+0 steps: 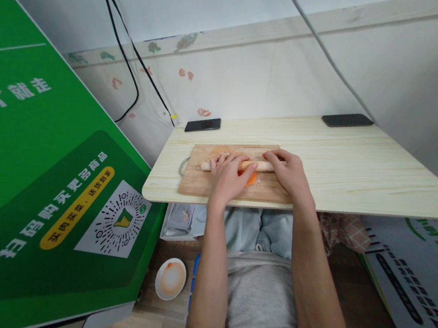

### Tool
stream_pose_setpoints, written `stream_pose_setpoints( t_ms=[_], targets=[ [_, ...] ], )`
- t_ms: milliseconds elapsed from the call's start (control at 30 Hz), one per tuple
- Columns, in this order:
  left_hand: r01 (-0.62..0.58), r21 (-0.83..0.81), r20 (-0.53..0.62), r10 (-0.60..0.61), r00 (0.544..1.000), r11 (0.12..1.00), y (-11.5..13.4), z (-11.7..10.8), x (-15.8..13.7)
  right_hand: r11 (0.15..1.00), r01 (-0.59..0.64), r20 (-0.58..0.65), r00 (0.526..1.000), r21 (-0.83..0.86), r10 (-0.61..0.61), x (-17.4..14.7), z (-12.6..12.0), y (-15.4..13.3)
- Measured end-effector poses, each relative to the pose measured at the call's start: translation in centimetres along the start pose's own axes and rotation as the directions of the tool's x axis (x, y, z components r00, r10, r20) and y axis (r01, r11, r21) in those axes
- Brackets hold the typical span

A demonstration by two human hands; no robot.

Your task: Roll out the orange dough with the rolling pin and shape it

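Note:
A pale wooden rolling pin (263,166) lies across the wooden cutting board (196,182). Its middle is tinted orange. My left hand (228,178) bends over the pin near its left end, fingers on the far side and thumb on the near side. Around the right end of the pin, my right hand (291,174) has its fingers and thumb closed. A flat piece of orange dough (250,179) shows just under the near side of the pin, partly covered by my left hand. Flour-like crumbs and orange smears mark the board.
The light wood table (362,171) holds a black phone (203,125) at the back left and a dark flat device (347,120) at the back right. Below it, a white bowl (171,279) sits low on the left. A green printed panel (59,192) stands at the left.

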State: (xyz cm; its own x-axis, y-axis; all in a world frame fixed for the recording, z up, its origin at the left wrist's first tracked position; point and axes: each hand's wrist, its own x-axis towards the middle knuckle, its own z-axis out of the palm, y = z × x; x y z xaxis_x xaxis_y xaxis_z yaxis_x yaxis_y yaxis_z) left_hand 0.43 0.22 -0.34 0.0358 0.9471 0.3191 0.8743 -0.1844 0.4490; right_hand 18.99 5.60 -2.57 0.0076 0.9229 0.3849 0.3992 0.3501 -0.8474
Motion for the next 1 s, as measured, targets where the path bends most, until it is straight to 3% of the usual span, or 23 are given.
stream_pose_setpoints(
  t_ms=[1000],
  targets=[
    [-0.005, 0.005, -0.005, 0.005, 1.0, 1.0, -0.06, 0.05, -0.02, 1.0, -0.005, -0.004, 1.0, 0.013, 0.005, -0.11, 0.01, -0.55]
  ],
)
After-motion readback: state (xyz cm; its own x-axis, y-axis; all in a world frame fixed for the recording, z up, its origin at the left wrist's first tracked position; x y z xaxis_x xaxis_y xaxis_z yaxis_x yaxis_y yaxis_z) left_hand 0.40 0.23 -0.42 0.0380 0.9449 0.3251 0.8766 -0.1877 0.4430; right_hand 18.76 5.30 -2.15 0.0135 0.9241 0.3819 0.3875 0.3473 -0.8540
